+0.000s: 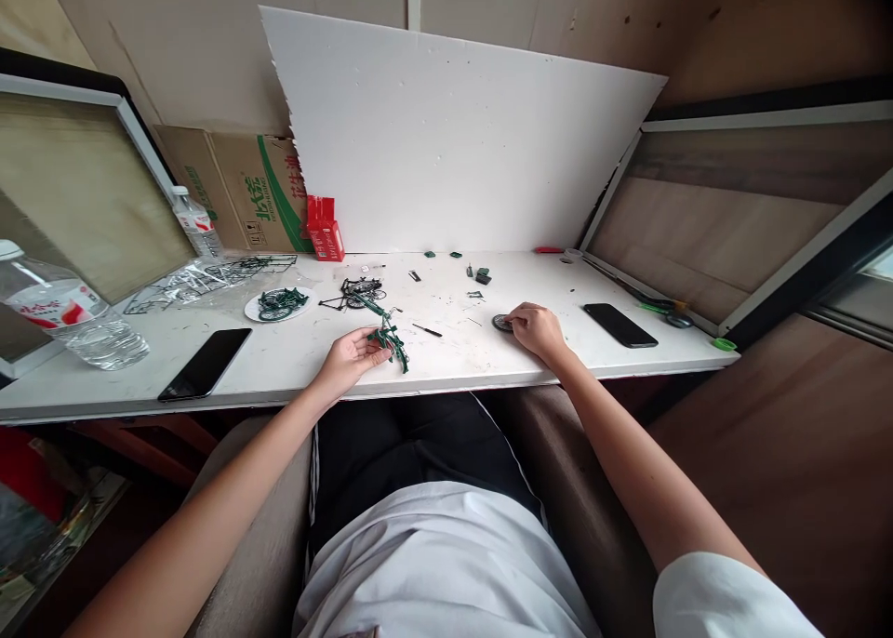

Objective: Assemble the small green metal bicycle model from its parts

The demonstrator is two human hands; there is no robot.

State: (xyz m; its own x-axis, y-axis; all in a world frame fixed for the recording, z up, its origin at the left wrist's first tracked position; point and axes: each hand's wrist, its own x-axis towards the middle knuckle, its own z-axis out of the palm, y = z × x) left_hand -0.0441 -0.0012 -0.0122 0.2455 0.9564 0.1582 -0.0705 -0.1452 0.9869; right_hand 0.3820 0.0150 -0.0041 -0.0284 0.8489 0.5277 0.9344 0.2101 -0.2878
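Observation:
Pinched in my left hand (354,357) is a dark green assembly of thin plastic parts (394,345), held just above the table's front edge. My right hand (536,329) rests on the table with its fingers closed at a small round dark dish (500,323); whether they hold a small piece from it is hidden. Between the hands lies a thin black tool (427,329), like a small screwdriver or blade. Beyond my left hand, a black spindly assembly with wheel-like rings (369,290) lies on the white table (460,359).
A white plate (252,314) bears dark green parts. Part frames (237,268) lie behind it. Phones lie left (206,364) and right (619,325). Bottles (76,312), a red box (325,229) and a white foam board (453,145) stand around. Scissors (676,319) lie far right.

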